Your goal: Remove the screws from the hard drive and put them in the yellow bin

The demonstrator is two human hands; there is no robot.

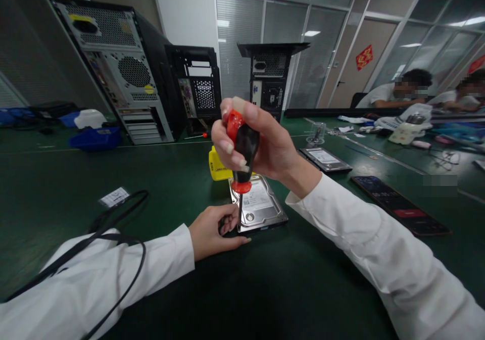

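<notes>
A silver hard drive (261, 203) lies label side up on the green table. My right hand (261, 138) is closed around the red and black handle of a screwdriver (247, 148). The screwdriver stands nearly upright, its shaft reaching down to the drive's near left corner. Low at that corner, my left hand (215, 229) grips the drive, with curled fingers at the left side and the thumb along the near edge. The exact spot under the screwdriver's tip is too small to make out. Behind the drive sits a yellow container (217, 165), partly hidden by my right hand.
A second hard drive (326, 159) and a phone (397, 203) lie to the right. Computer cases (113, 72) stand at the back, near a blue tray (94, 138). A black cable (140, 249) crosses my left sleeve. A clear cup (316, 133) holds small parts. Two people sit at far right.
</notes>
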